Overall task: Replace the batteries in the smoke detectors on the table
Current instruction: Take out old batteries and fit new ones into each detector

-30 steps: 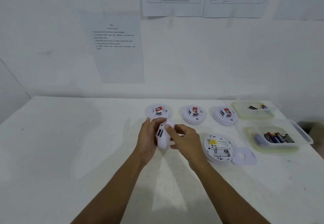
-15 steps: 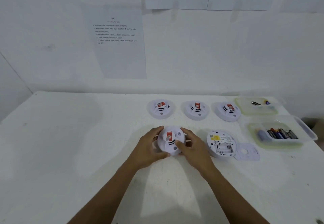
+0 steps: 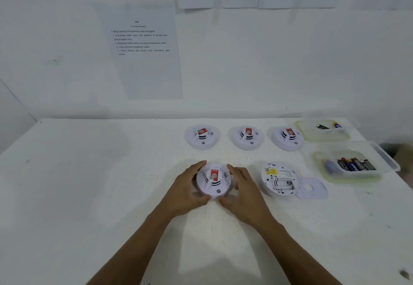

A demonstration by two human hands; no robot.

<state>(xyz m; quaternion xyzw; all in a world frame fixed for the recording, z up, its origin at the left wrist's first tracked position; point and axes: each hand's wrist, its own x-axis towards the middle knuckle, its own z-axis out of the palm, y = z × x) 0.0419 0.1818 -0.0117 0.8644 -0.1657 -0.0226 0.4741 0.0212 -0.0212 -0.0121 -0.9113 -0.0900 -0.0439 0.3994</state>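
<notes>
- A smoke detector (image 3: 213, 181) is sitting face up on the white table (image 3: 89, 195), near its middle front.
- The left hand (image 3: 186, 192) is cupping its left rim and the right hand (image 3: 244, 192) its right rim, fingers curled round the edge.
- Just to the right, an opened detector (image 3: 279, 182) is lying back side up, its loose cover (image 3: 311, 188) just beside it.
- Three detectors (image 3: 247, 137) are lining the back row.
- Batteries (image 3: 355, 164) are lying in a clear tray (image 3: 385, 158) at the right edge; a second tray (image 3: 312, 136) is sitting behind it.
</notes>
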